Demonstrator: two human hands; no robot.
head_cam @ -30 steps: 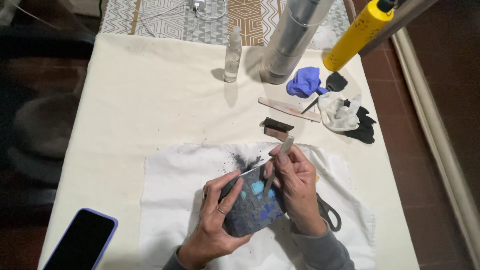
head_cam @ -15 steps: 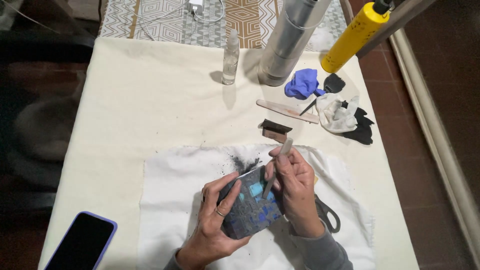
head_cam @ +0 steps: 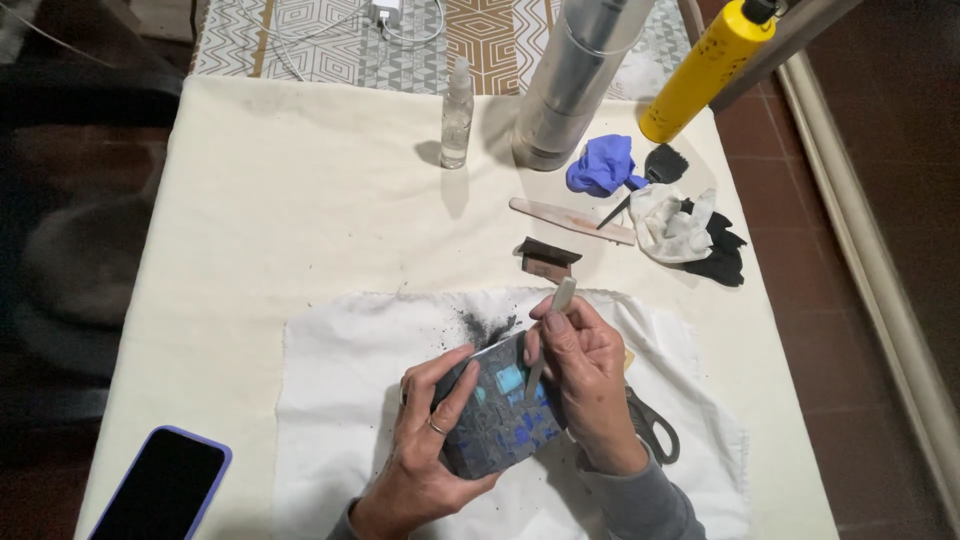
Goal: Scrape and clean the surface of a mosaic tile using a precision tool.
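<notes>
Your left hand (head_cam: 425,440) cupped under the dark mosaic block (head_cam: 497,417), fingers curled round it, your right hand (head_cam: 585,385) pinching a slim tool (head_cam: 548,335), tip on the block

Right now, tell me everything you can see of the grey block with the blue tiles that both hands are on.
The mosaic block is a small rounded slab, dark grey and grout-like, set with blue and turquoise tile pieces on its upper face. It is held tilted above the white cloth. The left hand cradles it from below and the left side, fingers across its face. The right hand steadies its right edge and presses a slim pale tool onto its top. Dark dust lies just beyond it.
</notes>
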